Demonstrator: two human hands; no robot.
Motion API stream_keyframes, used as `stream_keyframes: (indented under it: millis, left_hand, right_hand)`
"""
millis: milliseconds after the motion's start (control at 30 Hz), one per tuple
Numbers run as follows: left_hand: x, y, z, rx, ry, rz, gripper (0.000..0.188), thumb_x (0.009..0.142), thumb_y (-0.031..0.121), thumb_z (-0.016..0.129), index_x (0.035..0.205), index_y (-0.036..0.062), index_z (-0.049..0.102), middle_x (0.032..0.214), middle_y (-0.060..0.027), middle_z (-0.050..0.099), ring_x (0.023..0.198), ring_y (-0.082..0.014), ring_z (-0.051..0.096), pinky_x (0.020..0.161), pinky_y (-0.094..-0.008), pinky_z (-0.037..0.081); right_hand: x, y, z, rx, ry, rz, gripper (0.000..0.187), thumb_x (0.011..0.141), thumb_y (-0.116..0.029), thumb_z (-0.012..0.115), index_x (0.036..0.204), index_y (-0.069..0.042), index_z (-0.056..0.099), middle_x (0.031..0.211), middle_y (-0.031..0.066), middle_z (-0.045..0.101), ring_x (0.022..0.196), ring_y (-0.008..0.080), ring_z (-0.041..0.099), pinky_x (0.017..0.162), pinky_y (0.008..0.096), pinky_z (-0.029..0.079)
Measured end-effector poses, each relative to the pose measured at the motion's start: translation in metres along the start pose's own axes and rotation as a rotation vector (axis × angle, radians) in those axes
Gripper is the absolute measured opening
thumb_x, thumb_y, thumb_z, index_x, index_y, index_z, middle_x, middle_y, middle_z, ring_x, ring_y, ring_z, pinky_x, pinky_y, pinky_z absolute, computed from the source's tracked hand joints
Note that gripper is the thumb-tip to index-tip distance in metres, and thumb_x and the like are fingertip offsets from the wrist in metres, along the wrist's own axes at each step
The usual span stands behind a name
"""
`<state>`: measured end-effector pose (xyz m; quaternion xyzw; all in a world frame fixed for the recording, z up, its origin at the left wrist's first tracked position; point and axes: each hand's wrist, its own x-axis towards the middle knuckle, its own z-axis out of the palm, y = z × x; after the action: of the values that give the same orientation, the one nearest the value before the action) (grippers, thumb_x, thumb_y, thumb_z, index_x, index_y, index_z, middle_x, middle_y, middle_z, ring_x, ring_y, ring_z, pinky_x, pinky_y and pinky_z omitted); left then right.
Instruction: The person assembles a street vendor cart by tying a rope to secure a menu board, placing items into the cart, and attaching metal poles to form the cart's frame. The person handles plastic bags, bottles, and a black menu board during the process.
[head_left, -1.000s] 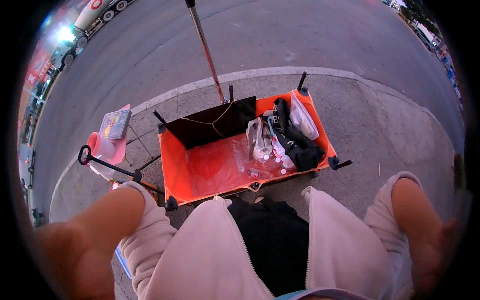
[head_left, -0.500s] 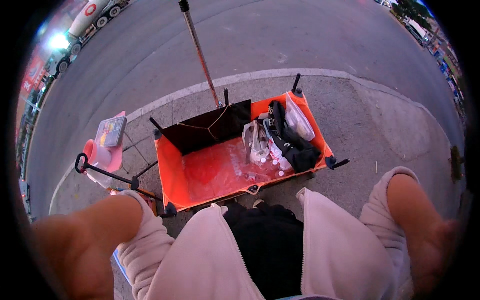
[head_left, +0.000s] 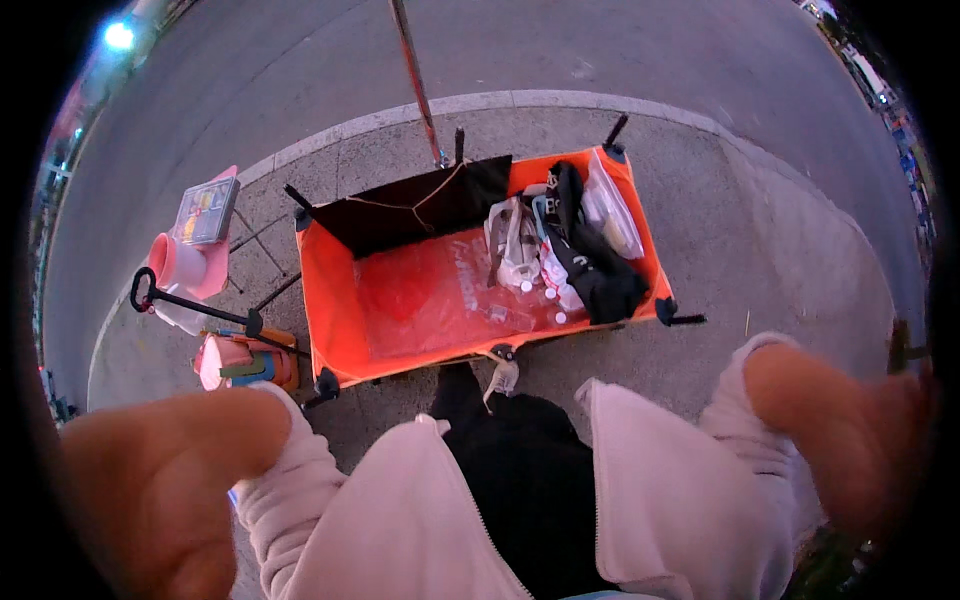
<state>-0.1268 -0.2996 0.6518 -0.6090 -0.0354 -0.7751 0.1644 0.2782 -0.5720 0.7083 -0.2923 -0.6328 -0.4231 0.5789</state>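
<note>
Both my bare forearms are raised, with pale pink sleeves pushed up. My left forearm runs out to the dark left rim, my right forearm to the right rim. Neither hand's fingers show. In front of me stands an orange fabric folding wagon, its floor lined with clear plastic over red. Inside, on the right, lie a black bag, a grey-and-white bag, a clear plastic package and several clear bottles. A black panel with a cord leans along the far side.
A metal pole rises behind the wagon. Its black pull handle sticks out left, near a pink stool bearing a pink bucket and a flat clear-lidded case. A curb borders the road beyond.
The view has tilted, so the wagon sits slightly higher and the truck at upper left has mostly left the picture. One shoe and an orange container by the wagon's left show more. My forearms stay raised.
</note>
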Motion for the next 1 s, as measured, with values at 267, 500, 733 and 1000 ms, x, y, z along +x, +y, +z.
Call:
stream_keyframes:
  millis: [267, 500, 733, 1000]
  left_hand:
    - [-0.242, -0.032, 0.079, -0.064, -0.717, -1.361, 0.015, 0.086, 0.008, 0.056, 0.101, 0.0036, 0.054, 0.101, -0.0061, 0.053, 0.093, -0.0155, 0.053, 0.082, -0.0278, 0.043]
    - [-0.510, -0.038, 0.103, -0.138, -1.022, -1.784, 0.016, 0.083, 0.015, 0.062, 0.089, -0.0006, 0.060, 0.090, -0.0088, 0.063, 0.084, -0.0153, 0.059, 0.076, -0.0279, 0.045]
    - [-0.639, -0.060, 0.178, 0.056, -0.857, -1.801, 0.027, 0.081, 0.013, 0.064, 0.104, 0.0016, 0.061, 0.098, -0.0106, 0.063, 0.086, -0.0183, 0.062, 0.078, -0.0295, 0.048]
    - [-0.656, -0.049, 0.213, 0.111, -0.749, -1.788, 0.022, 0.080, 0.010, 0.065, 0.100, 0.0025, 0.061, 0.092, -0.0103, 0.059, 0.079, -0.0188, 0.060, 0.071, -0.0292, 0.048]
  right_hand:
    - [-0.322, 0.058, 0.202, 0.152, -0.529, 1.520, 0.011, 0.086, -0.007, 0.058, 0.097, -0.003, 0.058, 0.079, 0.0019, 0.058, 0.069, 0.0071, 0.055, 0.063, 0.0219, 0.045]
    - [-0.537, 0.066, 0.322, 0.226, -0.676, 1.849, 0.011, 0.086, -0.010, 0.058, 0.091, 0.000, 0.059, 0.071, 0.0036, 0.060, 0.062, 0.0085, 0.057, 0.055, 0.0234, 0.044]
    - [-0.650, 0.111, 0.399, -0.046, -0.756, 1.699, 0.016, 0.082, -0.012, 0.058, 0.093, -0.001, 0.061, 0.071, 0.0118, 0.064, 0.065, 0.0242, 0.062, 0.064, 0.0337, 0.048]
    - [-0.651, 0.143, 0.414, 0.284, -0.911, 2.030, 0.015, 0.085, -0.013, 0.059, 0.095, -0.002, 0.059, 0.068, 0.0056, 0.061, 0.060, 0.0124, 0.058, 0.056, 0.0248, 0.046]
